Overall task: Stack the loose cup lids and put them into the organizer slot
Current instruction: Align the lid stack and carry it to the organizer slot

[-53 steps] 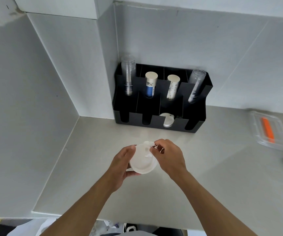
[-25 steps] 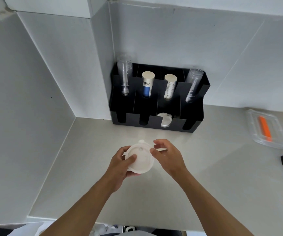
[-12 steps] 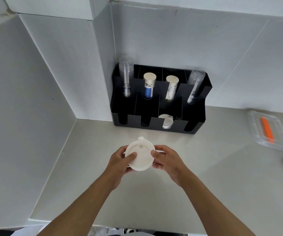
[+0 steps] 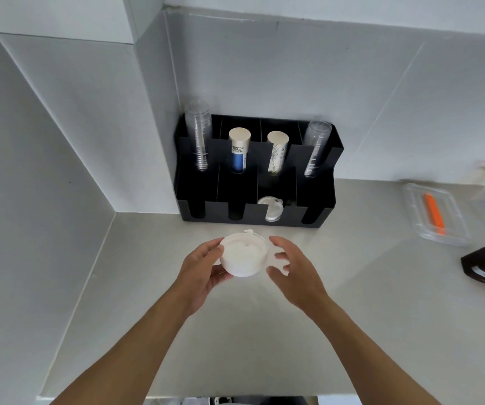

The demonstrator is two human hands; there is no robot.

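The stack of white cup lids [image 4: 244, 258] sits in the left hand [image 4: 203, 268], held above the countertop [image 4: 235, 331] just in front of the black organizer [image 4: 264, 223]. The left fingers wrap the stack's side from the left and underneath, with the thumb on the upper rim. The right hand [image 4: 291, 267] is spread wide and holds nothing — its fingertips curve toward the stack's right side but look just apart from it.

In the organizer, a few lids [image 4: 270, 210] already lie in the third front slot from the left; the other front slots look dark and, as far as can be seen, bare. Behind them stand tubes of clear cups [image 4: 199, 135] and paper cups [image 4: 238, 153].

The stack should be very light, being thin moulded plastic. Each lid is probably springy rather than stiff, and nested lids tend to slide or fan apart if tipped. Squeezing hard on the rims could pop them out of line or crease one. The safest hold seems to be across the stack's thickness — one finger on the top face and one under the bottom — or both hands cupping opposite sides of the rim. One small tab [image 4: 248, 231] sticks out at the far edge toward the organizer; it could catch on a slot wall.
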